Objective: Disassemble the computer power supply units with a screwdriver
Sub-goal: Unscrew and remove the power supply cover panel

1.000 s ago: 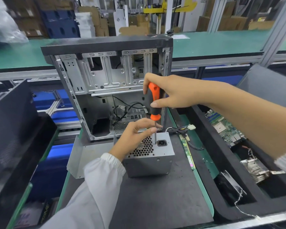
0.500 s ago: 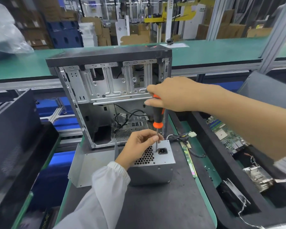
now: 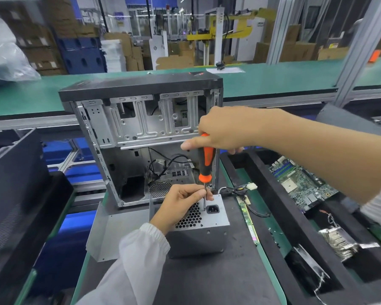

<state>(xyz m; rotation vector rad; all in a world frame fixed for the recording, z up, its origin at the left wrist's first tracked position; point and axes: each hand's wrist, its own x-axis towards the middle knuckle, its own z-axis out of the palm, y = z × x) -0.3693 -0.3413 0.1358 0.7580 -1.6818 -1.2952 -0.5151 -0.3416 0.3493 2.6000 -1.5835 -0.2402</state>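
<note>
One left hand (image 3: pixel 180 203) is resting on one grey power supply unit (image 3: pixel 204 225), fingers pinching the shaft of one screwdriver (image 3: pixel 205 164). Above it, one right hand (image 3: pixel 224 128) is gripping the orange-black handle. One open computer case (image 3: pixel 141 137) is standing behind both hands.

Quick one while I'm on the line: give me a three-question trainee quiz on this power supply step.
1. True or false: the right hand grips the screwdriver by its handle.
2. What do the left hand fingers pinch? A) the shaft B) a cable C) the motherboard
3. Fill in: the power supply stands in front of the open ____.

Key: 1 true; 2 A; 3 computer case.
</note>
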